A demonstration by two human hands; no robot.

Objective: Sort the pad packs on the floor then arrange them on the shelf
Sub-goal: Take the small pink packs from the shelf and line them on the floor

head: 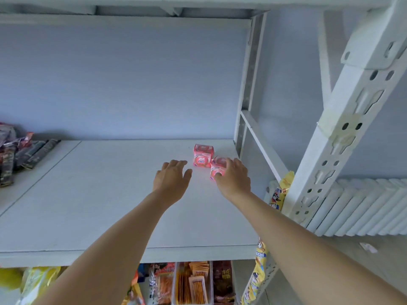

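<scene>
Head view, nearest first: below the shelf (110, 216) edge I see snack packets (189, 282) on the lower level. Above them my two bare arms reach over the white board. My left hand (170, 179) hovers flat, fingers spread, gripping nothing, just short of the far pink pack (203, 155). My right hand (233, 178) is closed over the near pack (217, 167), thumb on its front face. Both packs stand upright, touching, at the shelf's back right corner near the upright post (246, 84). Dark wrappers (19, 155) lie far left.
</scene>
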